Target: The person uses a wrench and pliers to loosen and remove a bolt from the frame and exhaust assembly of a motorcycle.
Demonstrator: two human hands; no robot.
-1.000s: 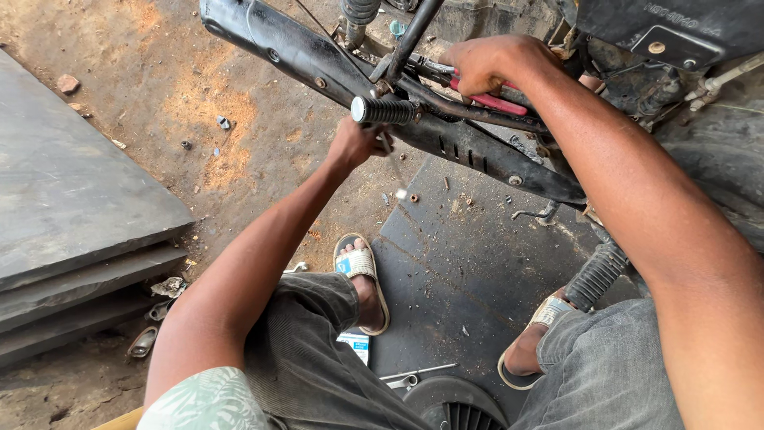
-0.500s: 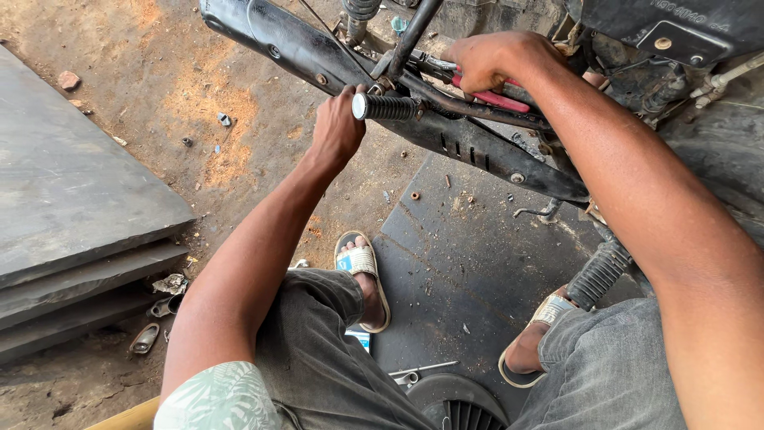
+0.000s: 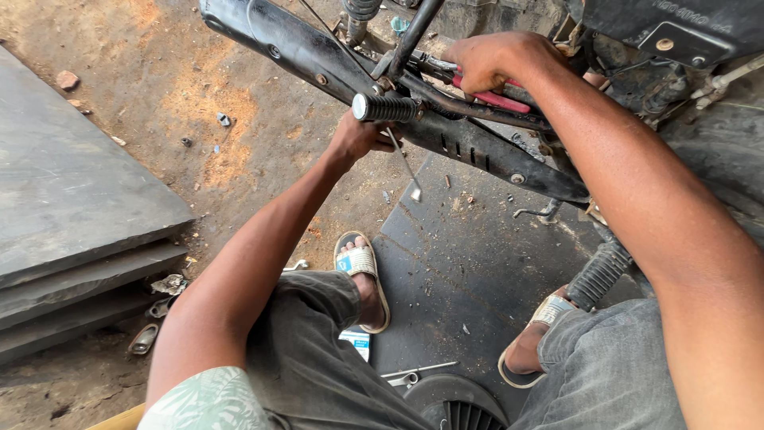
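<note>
My left hand [image 3: 356,137] reaches up beneath the ribbed rubber footpeg [image 3: 385,107] of a motorcycle and is closed on a thin metal tool [image 3: 407,171], whose flat end hangs down toward the ground. Higher up, my right hand [image 3: 493,60] grips a red-handled tool [image 3: 505,101] against the frame tubes. The long black exhaust pipe [image 3: 477,147] runs diagonally under both hands. What the tool tips touch is hidden behind the frame.
Grey slabs [image 3: 72,215] are stacked at the left on the dirt ground. My sandalled feet [image 3: 362,275] rest by a dark mat [image 3: 469,255]. A second footpeg [image 3: 598,275], a small blue-white box [image 3: 356,341], a round black part [image 3: 454,406] and scrap bits [image 3: 159,306] lie nearby.
My left hand has shifted slightly under the footpeg, and the thin tool's hanging end now shows below it. My right hand stays gripped on the red-handled tool.
</note>
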